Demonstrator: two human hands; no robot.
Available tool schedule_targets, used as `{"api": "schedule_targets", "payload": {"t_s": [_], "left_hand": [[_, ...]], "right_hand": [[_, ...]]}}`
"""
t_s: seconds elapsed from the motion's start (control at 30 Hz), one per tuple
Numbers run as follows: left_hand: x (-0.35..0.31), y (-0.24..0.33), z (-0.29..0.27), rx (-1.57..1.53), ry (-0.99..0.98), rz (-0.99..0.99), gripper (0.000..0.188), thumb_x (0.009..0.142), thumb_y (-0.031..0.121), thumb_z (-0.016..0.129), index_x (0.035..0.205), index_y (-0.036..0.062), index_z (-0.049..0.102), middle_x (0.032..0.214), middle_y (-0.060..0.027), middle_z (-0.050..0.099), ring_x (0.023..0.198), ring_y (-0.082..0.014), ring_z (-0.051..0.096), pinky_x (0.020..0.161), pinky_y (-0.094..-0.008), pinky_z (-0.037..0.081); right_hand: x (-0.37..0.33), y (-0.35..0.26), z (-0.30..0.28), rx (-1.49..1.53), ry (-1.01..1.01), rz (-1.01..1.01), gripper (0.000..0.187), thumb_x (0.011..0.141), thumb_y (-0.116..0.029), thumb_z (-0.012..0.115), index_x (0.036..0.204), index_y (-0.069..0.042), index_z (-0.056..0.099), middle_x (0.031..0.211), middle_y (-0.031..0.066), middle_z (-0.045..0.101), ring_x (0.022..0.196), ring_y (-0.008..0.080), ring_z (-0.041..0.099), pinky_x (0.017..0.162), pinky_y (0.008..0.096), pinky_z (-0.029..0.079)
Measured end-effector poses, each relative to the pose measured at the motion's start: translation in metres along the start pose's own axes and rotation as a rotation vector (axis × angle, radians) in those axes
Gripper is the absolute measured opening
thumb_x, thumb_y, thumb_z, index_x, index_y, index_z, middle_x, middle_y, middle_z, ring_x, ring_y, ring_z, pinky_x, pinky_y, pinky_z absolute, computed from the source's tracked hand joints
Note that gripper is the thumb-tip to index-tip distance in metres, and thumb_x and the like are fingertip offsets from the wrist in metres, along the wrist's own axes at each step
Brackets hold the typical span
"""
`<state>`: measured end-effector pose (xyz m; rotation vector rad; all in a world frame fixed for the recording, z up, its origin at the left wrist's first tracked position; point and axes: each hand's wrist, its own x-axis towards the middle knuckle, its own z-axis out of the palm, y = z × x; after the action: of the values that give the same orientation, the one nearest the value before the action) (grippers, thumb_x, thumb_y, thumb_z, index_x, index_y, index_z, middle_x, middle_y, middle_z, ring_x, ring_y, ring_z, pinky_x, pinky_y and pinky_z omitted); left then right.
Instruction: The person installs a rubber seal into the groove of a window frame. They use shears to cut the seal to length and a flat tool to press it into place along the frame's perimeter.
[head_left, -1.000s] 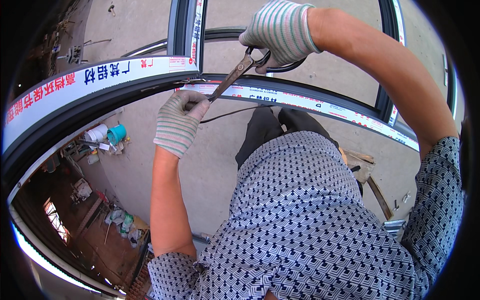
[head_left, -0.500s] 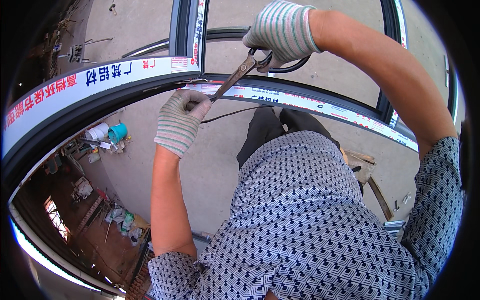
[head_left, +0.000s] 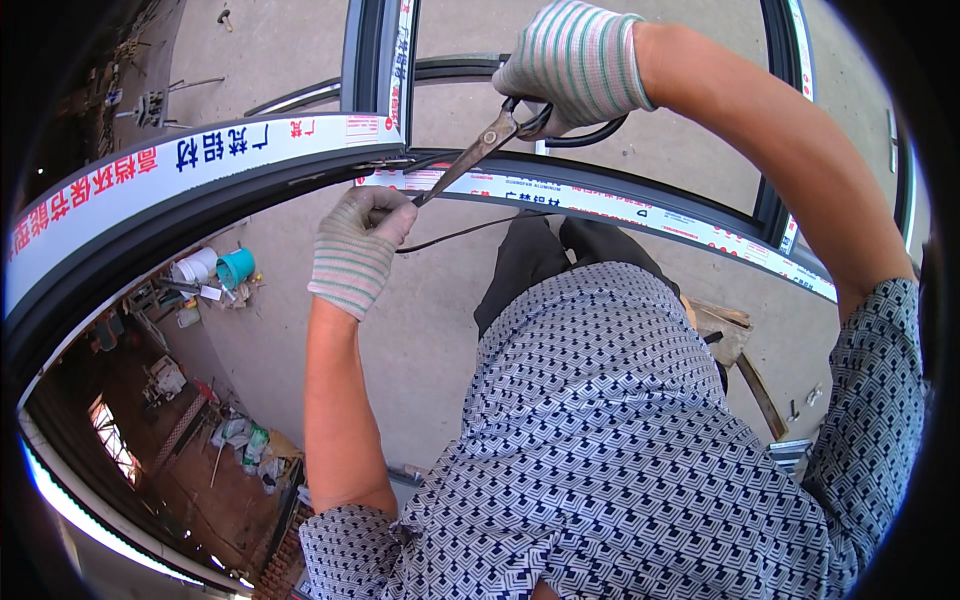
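In a striped knit glove, my right hand point(head_left: 578, 68) is closed round the dark handles of a pair of scissors point(head_left: 492, 138). Their blades slant down to the left, and the tips touch or nearly touch my left fingertips. My left hand point(head_left: 352, 245), gloved alike, pinches the end of a thin black rubber strip point(head_left: 455, 232); the fingers hide the gripped end. From there the strip sags rightward below the frame. Just beyond both hands lies a dark metal window frame point(head_left: 620, 182) with white printed protective film, its curved rail point(head_left: 220, 150) running off to the left.
A teal bucket point(head_left: 236, 268) and a white bucket point(head_left: 197, 265) stand on the concrete floor at left. Bags and scraps point(head_left: 245, 445) lie lower left. Wooden pieces point(head_left: 760, 390) rest on the floor at right. An upright dark bar point(head_left: 362, 60) joins the frame near my left hand.
My right hand and the scissors have shifted slightly right. My left hand has moved a little left and down, still pinching the rubber strip, and the strip's near end has dropped slightly.
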<state>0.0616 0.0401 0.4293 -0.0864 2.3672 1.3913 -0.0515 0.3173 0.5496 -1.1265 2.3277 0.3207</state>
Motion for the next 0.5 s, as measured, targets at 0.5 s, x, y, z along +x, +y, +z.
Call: {"api": "schedule_targets", "payload": {"t_s": [0.5], "left_hand": [[-0.048,-0.008,0.081,-0.62,-0.196,-0.184,0.04,0.101,0.026,0.06,0.129,-0.0034,0.054,0.075,-0.0004,0.053,0.061,-0.0068,0.044,0.054,-0.0237,0.039]], "right_hand": [[-0.042,-0.073,0.089,0.548,0.237,0.231,0.038,0.087,-0.043,0.071,0.094,-0.006,0.069,0.071,0.0139,0.067,0.067,0.0326,0.069,0.058,0.0395,0.055]]}}
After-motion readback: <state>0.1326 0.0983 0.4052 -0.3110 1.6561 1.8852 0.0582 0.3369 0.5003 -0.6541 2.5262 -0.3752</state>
